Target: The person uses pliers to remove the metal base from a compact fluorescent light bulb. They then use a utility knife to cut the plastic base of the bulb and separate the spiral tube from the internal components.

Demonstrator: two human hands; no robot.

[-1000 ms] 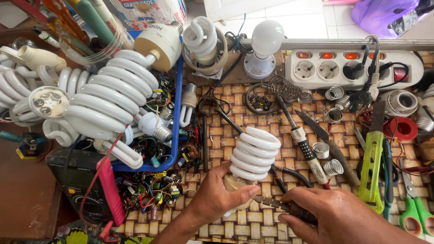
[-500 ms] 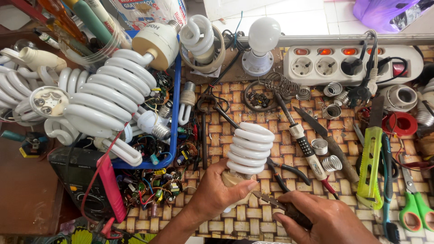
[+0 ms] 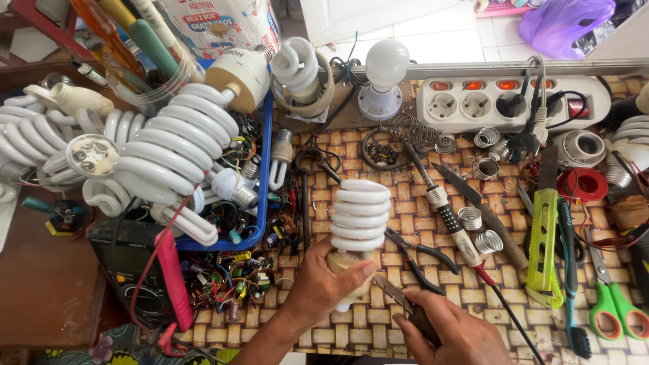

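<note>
1. Shifted since the earlier frame: the spiral lamp (image 3: 358, 215) now sits a little lower and more centred over the woven mat (image 3: 399, 169), and the right hand (image 3: 449, 331) has drawn closer to its base.
2. Left hand (image 3: 324, 280): fingers clamped round the cream base of the spiral lamp, which is held upright, coil pointing away from the person.
3. Right hand: closed on the dark handle of a small blade tool (image 3: 399, 301), whose tip lies just beside the lamp base; whether it touches cannot be told.
4. Black-handled pliers (image 3: 419, 257): on the mat, just right of the lamp.
5. Soldering iron (image 3: 446, 213): diagonal, beyond the pliers.
6. Yellow-green utility knife (image 3: 543, 236): further right on the counter.
7. Blue tray (image 3: 265, 169): left of the lamp, holding large spiral lamps (image 3: 169, 155).
8. White power strip (image 3: 500, 101): at the far edge of the counter.
</note>
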